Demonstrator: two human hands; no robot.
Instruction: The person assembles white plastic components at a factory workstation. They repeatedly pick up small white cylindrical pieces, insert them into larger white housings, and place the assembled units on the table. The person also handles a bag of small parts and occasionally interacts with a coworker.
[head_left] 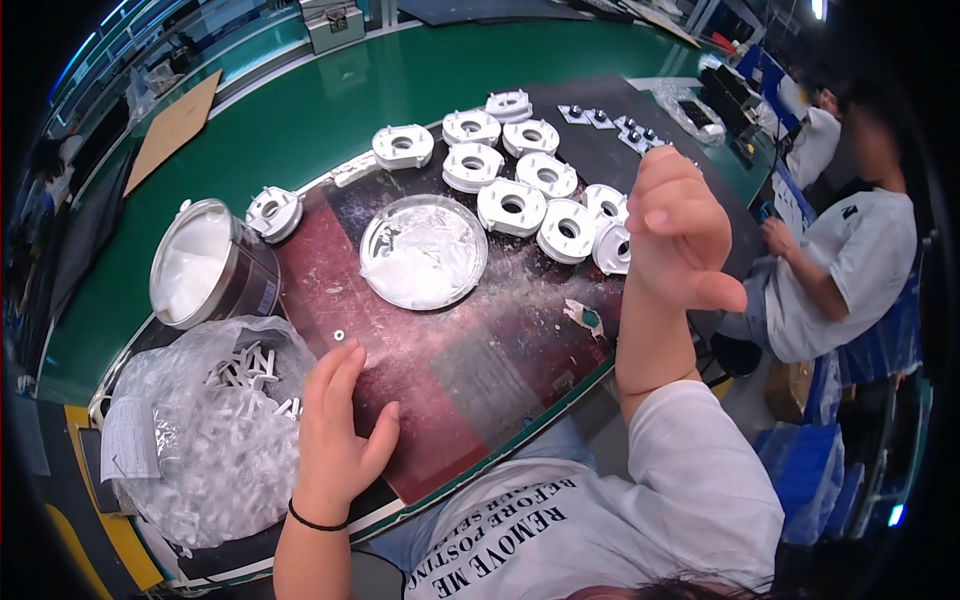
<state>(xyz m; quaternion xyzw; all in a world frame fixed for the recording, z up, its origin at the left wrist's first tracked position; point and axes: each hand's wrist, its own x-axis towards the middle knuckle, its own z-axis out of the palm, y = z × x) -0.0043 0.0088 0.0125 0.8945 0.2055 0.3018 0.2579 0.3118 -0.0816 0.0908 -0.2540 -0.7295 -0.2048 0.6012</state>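
My left hand [345,425] is low over the front of the red work mat [420,370], fingers stretched out and thumb apart, holding nothing visible. Just beyond its fingertips lies a small white ring [339,336]. Raised at the right is my right hand [680,235], its fingers curled inward and its thumb sticking out; whatever the curled fingers may hold is hidden. Behind that hand stand several round white plastic housings [512,207], each with a hole in the middle. A shallow round dish [470,290] with white, grease-like paste sits between the hands, farther back.
At the left are a tub of white paste [262,275] and a clear plastic bag [215,440] of small white parts. One more housing [273,214] stands beside the tub. A torn scrap [582,318] lies right of the dish. A person [835,260] sits at the right.
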